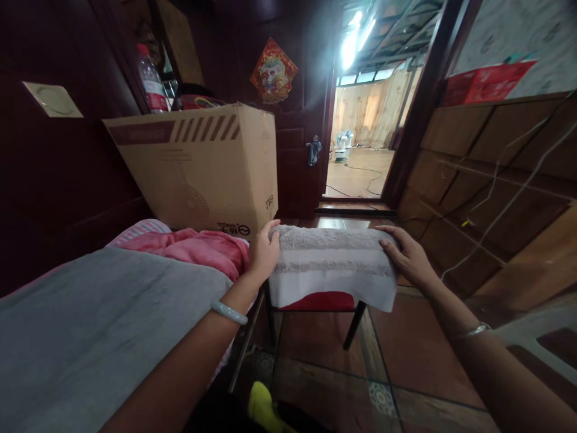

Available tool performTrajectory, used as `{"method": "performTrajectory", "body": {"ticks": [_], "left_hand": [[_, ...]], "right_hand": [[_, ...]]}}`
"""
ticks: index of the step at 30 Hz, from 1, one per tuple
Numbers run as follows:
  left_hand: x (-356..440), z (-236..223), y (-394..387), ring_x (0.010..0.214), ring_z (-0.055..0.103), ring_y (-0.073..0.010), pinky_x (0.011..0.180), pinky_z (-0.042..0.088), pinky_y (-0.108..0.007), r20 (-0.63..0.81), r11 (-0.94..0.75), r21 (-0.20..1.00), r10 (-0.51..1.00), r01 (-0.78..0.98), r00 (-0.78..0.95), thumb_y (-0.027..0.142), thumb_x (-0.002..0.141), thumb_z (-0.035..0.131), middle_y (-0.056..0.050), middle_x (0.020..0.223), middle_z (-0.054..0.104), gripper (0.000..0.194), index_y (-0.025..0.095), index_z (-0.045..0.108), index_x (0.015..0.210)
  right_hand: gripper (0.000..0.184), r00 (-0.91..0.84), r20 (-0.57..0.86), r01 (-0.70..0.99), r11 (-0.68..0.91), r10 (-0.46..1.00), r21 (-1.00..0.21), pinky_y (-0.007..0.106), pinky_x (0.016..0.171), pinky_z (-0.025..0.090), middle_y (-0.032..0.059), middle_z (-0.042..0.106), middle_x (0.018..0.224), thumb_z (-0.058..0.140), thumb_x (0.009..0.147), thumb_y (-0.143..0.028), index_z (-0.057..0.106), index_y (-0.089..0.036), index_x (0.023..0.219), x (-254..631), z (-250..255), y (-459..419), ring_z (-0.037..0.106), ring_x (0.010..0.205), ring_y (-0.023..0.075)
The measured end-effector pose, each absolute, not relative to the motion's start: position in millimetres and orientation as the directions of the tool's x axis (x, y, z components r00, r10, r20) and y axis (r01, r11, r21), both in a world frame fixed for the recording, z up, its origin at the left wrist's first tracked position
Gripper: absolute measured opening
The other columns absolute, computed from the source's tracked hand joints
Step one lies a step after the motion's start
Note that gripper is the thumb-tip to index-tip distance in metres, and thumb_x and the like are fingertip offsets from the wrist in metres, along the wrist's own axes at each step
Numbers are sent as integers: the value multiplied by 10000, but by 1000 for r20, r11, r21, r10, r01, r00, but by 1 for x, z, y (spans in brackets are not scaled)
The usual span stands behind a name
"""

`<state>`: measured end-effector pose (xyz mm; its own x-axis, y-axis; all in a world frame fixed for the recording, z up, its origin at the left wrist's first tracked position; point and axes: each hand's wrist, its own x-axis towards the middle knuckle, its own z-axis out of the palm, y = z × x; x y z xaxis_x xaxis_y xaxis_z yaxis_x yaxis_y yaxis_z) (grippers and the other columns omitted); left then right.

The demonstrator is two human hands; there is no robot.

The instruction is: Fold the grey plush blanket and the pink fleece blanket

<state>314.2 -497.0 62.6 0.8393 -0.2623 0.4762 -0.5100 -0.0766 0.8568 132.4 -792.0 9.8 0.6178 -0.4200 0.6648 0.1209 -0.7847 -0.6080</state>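
A grey-and-white towel with fluffy grey bands (331, 255) is spread between my two hands over a stool with a red seat (322, 302). My left hand (265, 249) pinches its left upper corner, thumb towards me. At the opposite upper corner my right hand (408, 255) grips the edge, with its thumb on the near side and its fingers partly hidden behind. The near edge of the towel hangs loose in front of the red seat. Whether the towel rests on the seat or is held just above it, I cannot tell.
Left of the stool lies a bed with a grey cover (112, 325) and a crumpled pink blanket (198, 243). Behind them stands a large cardboard box (193, 168). An open doorway leads to a room with fans (341, 144). Cables hang by the wooden cabinets (478, 168) at right.
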Motion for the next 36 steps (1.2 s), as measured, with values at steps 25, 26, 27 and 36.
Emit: {"method": "performTrajectory", "body": {"ticks": [25,26,27,36], "left_hand": [[292,88,-522,1097,628,-357,957,478,-490,329,-442,-80,-858,-894,395,776,747,694,-155,1136,680,825,146,595,1270],[290,84,-523,1020,643,-341,893,491,-465,334,-463,-104,-850,-880,407,779,760,678,-138,1073,682,784,152,606,1225],[288,81,-523,977,644,-330,852,491,-446,345,-474,-129,-845,-871,409,782,767,669,-128,1045,676,761,159,607,1199],[291,80,-519,950,625,-301,819,458,-397,354,-460,-201,-857,-865,374,827,745,640,-109,1030,653,790,177,579,1191]], "right_hand": [[802,845,473,211,-968,252,140,453,839,489,165,690,1179,415,942,-777,511,-164,1450,187,76,-706,644,1001,330],[807,850,466,193,-969,245,157,441,818,483,164,691,1161,417,936,-785,524,-156,1431,186,71,-707,646,979,326],[796,849,474,172,-970,234,171,433,809,477,164,689,1155,422,937,-781,536,-154,1413,183,68,-710,645,972,325],[775,812,576,71,-995,98,70,446,801,498,154,686,1086,531,873,-778,571,-181,1364,141,44,-781,640,958,335]]}}
